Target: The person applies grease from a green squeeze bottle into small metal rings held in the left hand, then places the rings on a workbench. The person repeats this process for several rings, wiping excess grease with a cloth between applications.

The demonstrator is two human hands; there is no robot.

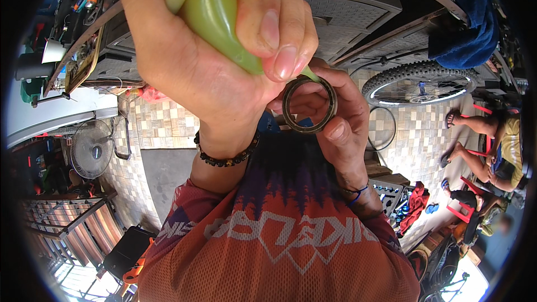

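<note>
Pinching 1 ring (286,109) by its rim, the right hand (348,98) holds it at the nozzle (311,74) of 1 green bottle (215,19). The left hand (187,64) clasps the bottle. Beyond: 1 fan (92,148) at left, 1 knobby-tired wheel (419,70) at right.

A patchwork-tiled floor (411,137) is carrying a grey mat (163,176); well to the mat's right, a thin black hoop (395,128) and a knobby-tyred bicycle wheel (422,90) are resting.
</note>
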